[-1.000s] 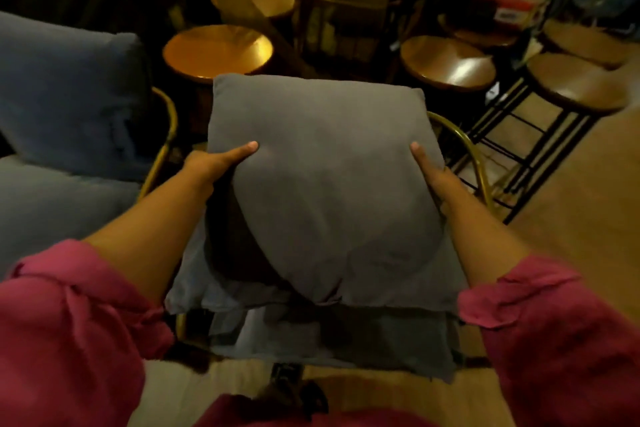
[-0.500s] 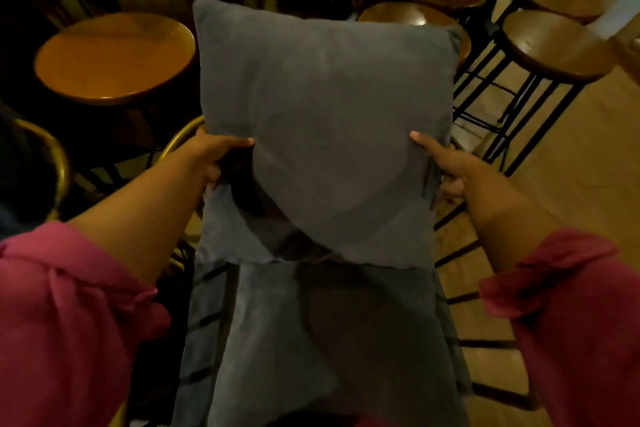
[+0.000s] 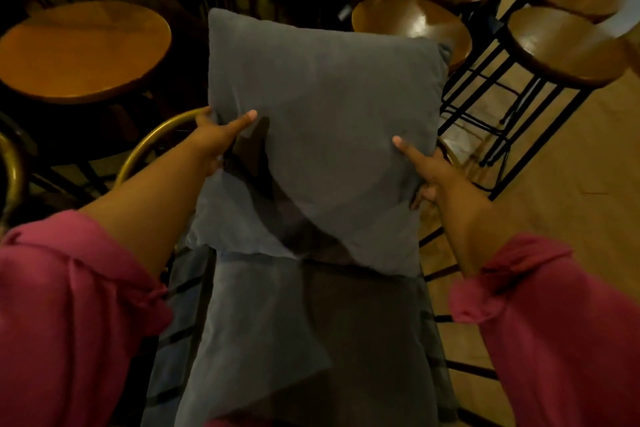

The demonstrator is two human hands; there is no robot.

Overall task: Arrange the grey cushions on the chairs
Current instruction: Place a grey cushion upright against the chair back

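Observation:
A grey back cushion (image 3: pixel 325 107) stands upright at the rear of a chair with a curved brass frame (image 3: pixel 156 135). My left hand (image 3: pixel 218 139) grips its left edge, thumb across the front. My right hand (image 3: pixel 422 170) holds its lower right side, thumb on the front and fingers behind. Below it a grey seat cushion (image 3: pixel 298 333) lies flat on the chair seat, its near end reaching the bottom of the view. The chair's back is hidden behind the upright cushion.
Round wooden stools crowd the area: one at far left (image 3: pixel 79 48), one behind the cushion (image 3: pixel 408 24), one on black metal legs at right (image 3: pixel 564 45). Another brass chair frame (image 3: pixel 10 163) shows at the left edge. Wooden floor (image 3: pixel 571 184) lies to the right.
The cushion has gone from lying tilted on the seat cushion to standing upright against the chair back. My view has shifted right, and the other cushioned chair at left has left the frame.

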